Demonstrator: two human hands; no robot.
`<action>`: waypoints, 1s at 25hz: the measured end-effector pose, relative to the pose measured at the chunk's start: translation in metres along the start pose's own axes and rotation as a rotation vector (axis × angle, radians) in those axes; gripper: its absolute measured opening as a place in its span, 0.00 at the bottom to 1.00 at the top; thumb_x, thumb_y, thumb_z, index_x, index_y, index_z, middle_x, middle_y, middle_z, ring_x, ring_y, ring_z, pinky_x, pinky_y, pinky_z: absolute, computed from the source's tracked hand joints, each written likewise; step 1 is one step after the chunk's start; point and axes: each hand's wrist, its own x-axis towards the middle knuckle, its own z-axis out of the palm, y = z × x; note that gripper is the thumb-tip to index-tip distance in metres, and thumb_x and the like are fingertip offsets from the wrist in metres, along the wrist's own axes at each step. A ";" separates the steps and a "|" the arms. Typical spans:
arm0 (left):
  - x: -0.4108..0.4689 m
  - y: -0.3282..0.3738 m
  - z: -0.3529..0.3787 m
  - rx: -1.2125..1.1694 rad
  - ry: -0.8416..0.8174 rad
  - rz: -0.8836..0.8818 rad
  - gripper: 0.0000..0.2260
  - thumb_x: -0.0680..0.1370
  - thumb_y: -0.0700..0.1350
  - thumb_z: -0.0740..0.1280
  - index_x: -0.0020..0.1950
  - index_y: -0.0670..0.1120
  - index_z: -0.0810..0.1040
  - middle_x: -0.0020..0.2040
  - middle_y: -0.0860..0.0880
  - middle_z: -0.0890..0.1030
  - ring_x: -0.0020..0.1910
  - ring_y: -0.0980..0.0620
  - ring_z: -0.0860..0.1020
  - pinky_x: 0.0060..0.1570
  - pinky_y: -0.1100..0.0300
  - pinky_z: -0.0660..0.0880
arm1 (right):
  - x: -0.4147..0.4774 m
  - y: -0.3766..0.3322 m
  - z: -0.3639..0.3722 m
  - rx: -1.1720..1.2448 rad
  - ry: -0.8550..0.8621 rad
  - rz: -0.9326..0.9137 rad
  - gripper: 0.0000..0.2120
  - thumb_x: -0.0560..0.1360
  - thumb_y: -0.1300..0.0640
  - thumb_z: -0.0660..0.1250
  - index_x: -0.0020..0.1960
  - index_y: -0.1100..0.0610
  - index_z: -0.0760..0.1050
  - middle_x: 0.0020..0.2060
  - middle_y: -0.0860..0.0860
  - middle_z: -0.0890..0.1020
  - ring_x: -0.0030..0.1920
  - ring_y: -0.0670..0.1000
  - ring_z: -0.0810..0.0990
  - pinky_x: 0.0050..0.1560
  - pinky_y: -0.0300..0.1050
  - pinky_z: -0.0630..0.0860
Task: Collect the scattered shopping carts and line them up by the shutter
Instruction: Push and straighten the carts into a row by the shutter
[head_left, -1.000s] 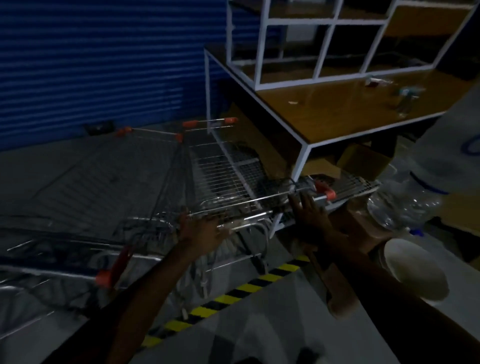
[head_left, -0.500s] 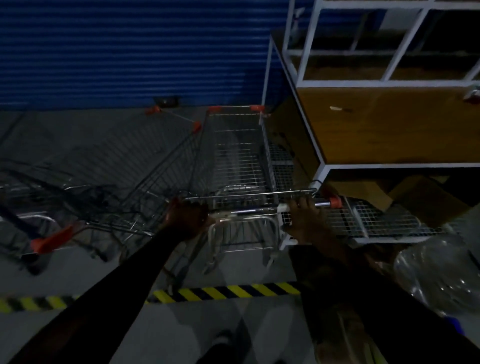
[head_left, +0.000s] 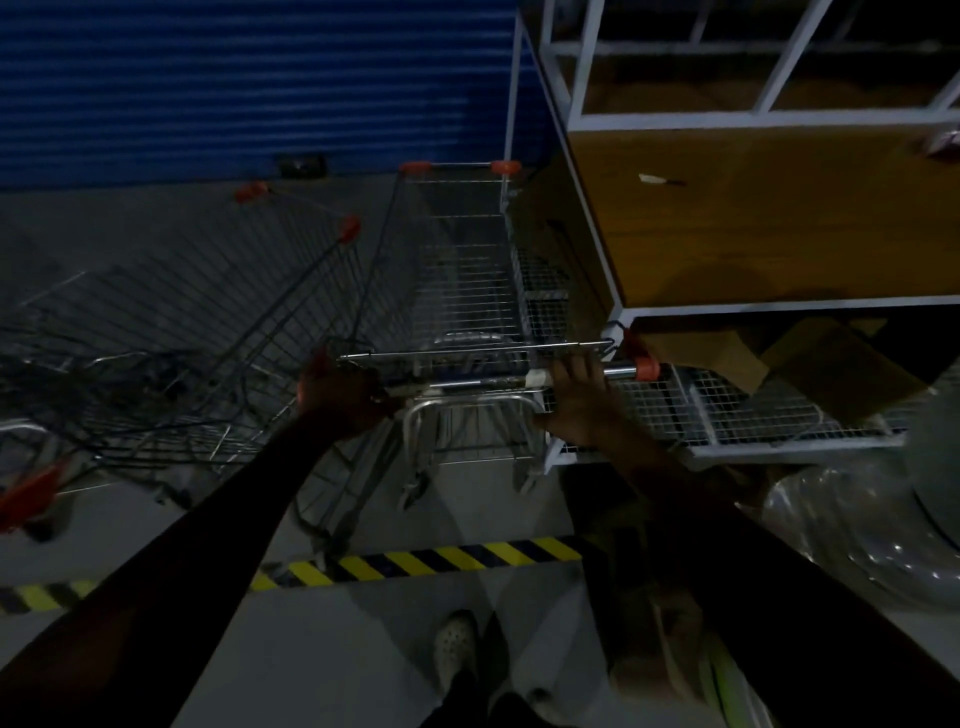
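The handle bar (head_left: 483, 382) of a wire shopping cart (head_left: 457, 280) in the middle of the frame is grasped by both hands: the left hand (head_left: 337, 392) at its left end, the right hand (head_left: 574, 400) near its orange right cap. The cart's front is pointed at the blue shutter (head_left: 249, 83) in the upper left. A second cart (head_left: 208, 332) is seen just beside it on the left, tilted. A white-framed wooden shelf (head_left: 753, 218) is placed at the right.
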 end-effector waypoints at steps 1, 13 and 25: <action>-0.009 0.006 -0.001 -0.012 0.008 -0.021 0.30 0.70 0.70 0.53 0.55 0.51 0.81 0.55 0.48 0.82 0.58 0.46 0.77 0.65 0.49 0.66 | -0.006 0.003 0.000 0.017 0.036 -0.021 0.45 0.62 0.38 0.68 0.74 0.53 0.59 0.70 0.56 0.61 0.73 0.61 0.54 0.68 0.66 0.62; -0.131 0.050 0.036 0.147 0.253 -0.057 0.38 0.73 0.75 0.44 0.44 0.48 0.82 0.35 0.44 0.83 0.45 0.45 0.83 0.69 0.41 0.61 | -0.093 0.030 0.023 0.047 0.224 -0.222 0.36 0.65 0.37 0.55 0.65 0.58 0.73 0.58 0.60 0.75 0.62 0.66 0.68 0.63 0.58 0.67; -0.182 0.056 0.039 0.140 0.216 -0.072 0.37 0.71 0.75 0.45 0.50 0.51 0.83 0.51 0.43 0.82 0.62 0.40 0.73 0.68 0.43 0.60 | -0.146 0.032 0.049 0.094 0.356 -0.200 0.29 0.75 0.37 0.52 0.62 0.55 0.76 0.53 0.58 0.76 0.58 0.63 0.69 0.56 0.56 0.70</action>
